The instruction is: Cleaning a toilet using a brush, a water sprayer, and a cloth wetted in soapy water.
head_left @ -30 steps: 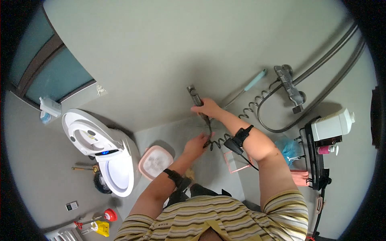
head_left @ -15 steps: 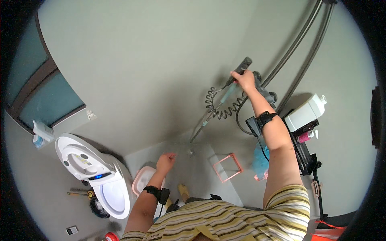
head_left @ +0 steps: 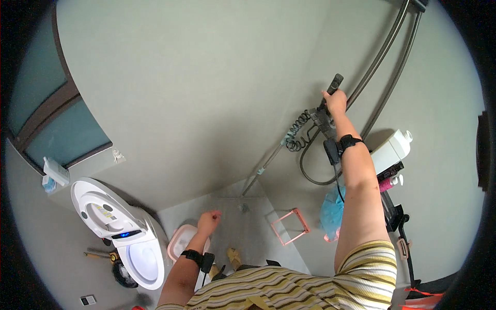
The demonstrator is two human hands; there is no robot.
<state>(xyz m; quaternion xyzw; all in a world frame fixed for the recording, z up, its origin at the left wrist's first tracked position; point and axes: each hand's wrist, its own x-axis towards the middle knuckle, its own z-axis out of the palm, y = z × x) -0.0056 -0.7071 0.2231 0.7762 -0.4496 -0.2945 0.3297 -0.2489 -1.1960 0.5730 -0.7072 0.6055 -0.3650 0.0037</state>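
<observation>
My right hand (head_left: 337,102), arm stretched out, is closed around the handle of a dark handheld sprayer (head_left: 336,82). The sprayer is held upright at the dark shower fixture (head_left: 323,121) on the wall; whether it sits in a holder is hidden by my hand. A black coiled hose (head_left: 297,134) hangs bunched just left of the fixture. Low over the floor, my left hand (head_left: 208,222) has its fingers loosely curled, and nothing shows in them. Nearest to it is a pink-rimmed basin (head_left: 181,238). A long thin pole (head_left: 266,164) leans in the corner behind the hose.
A toilet (head_left: 142,258) with raised lid stands left, a brush holder (head_left: 123,274) beside it. On the right are a white bottle (head_left: 391,152), a pink pump bottle (head_left: 386,184), a blue bag (head_left: 330,209), metal pipes (head_left: 380,51) and a pink frame (head_left: 292,227). A floor drain (head_left: 244,207) lies ahead.
My right hand has moved the sprayer right, up to the wall fixture, and the coiled hose has drawn together. My left hand has dropped slightly, its fingers more curled.
</observation>
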